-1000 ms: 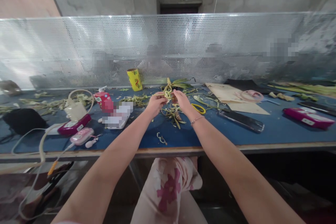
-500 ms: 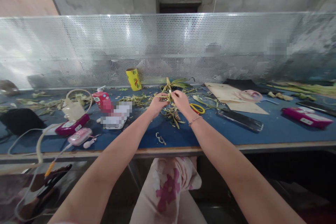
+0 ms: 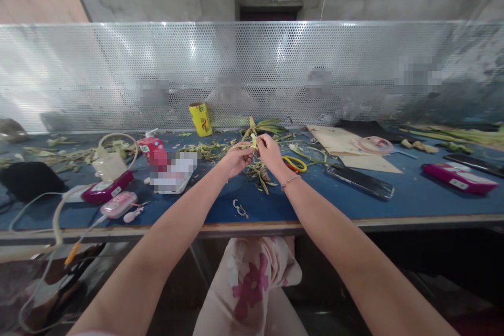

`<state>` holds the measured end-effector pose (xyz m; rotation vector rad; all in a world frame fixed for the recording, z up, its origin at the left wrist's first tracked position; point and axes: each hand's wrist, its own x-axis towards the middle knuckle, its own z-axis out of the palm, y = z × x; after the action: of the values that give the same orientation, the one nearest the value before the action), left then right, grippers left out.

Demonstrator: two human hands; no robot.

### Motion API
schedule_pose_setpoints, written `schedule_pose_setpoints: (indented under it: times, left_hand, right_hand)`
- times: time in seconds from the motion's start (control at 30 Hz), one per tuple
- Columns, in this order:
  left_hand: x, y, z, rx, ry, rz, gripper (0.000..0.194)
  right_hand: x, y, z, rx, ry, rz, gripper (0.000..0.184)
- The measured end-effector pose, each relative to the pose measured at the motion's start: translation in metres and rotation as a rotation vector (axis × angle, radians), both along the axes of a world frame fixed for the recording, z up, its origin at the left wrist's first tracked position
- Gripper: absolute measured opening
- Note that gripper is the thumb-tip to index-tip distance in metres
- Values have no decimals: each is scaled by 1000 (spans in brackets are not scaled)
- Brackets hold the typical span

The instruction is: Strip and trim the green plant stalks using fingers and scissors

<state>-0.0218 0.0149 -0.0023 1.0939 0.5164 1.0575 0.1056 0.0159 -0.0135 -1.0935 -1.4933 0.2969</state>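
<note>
Both my hands meet above the middle of the blue table [image 3: 283, 210]. Between them is a small pale green piece of plant stem [image 3: 254, 140]. My left hand [image 3: 238, 158] pinches it from the left, fingers closed. From the right, my right hand [image 3: 271, 153] pinches the same piece, its fingertips partly hidden. Just under the hands lies a heap of green and brown plant scraps [image 3: 260, 174]. Longer green leaves [image 3: 271, 126] lie behind them. Beside my right wrist rest scissors with yellow handles [image 3: 296, 164].
Left are a yellow roll [image 3: 200, 119], a red bottle [image 3: 153, 149], a white phone [image 3: 175, 176] and a pink earphone case [image 3: 119, 205] with cables. Right lie a black phone [image 3: 360, 182], cardboard [image 3: 334, 142] and a magenta box [image 3: 459, 177]. A perforated metal screen [image 3: 252, 58] stands behind.
My hands stay together at almost the same spot, with small finger movements. The pale stem piece now shows more plainly between the fingertips. Nothing on the table has moved.
</note>
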Motion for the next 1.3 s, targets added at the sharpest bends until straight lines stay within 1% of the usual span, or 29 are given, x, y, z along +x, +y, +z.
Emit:
schedule_pose_setpoints:
  times: [0.07,0.17,0.33,0.43,0.53,0.57,0.63,0.73,0.83,0.97,1.03,1.1,1.2,1.3]
  left_hand:
    - [1,0,-1,49,34,18,30]
    - [2,2,-4,162,152,57,32]
    - [2,10,-7,397,368,197,29]
    - [3,10,-7,483,443,181,33]
    - [5,4,-7,426,342,133,44]
    - [5,2,-7,383,292,116,44]
    - [7,-2,-6,283,208,98,39]
    - [9,-5,-3,210,171,155,26]
    - [12,-5,-3,239,219,264,18]
    - [13,-4,-5,343,347,436,16]
    - [11,-3,-5,426,434,540,19]
    - [9,-2,-6,501,489,616,19]
    - [7,-1,-6,557,481,643,18]
    - [7,-1,-5,532,409,590,18]
  right_hand:
    - [0,2,0,-8,39,13,21]
    - [-1,2,1,-9,71,10,20]
    - [0,-2,3,36,58,-38,19]
    - [0,-4,3,55,32,-51,19]
    - [0,-4,2,66,3,-55,17]
    - [-1,-5,1,71,-11,-54,17]
    - [-2,-5,0,85,-44,-43,17]
    - [-4,-6,-1,116,-75,-22,18]
    - [-8,-7,-1,107,-61,2,17]
    - [-12,-7,-1,36,27,102,18]
    - [-15,-6,-2,-1,120,189,21]
    - [-17,-5,-4,-50,250,281,25]
    - [-18,-4,-4,-134,449,388,30]
    - [-15,-3,-1,-207,533,492,31]
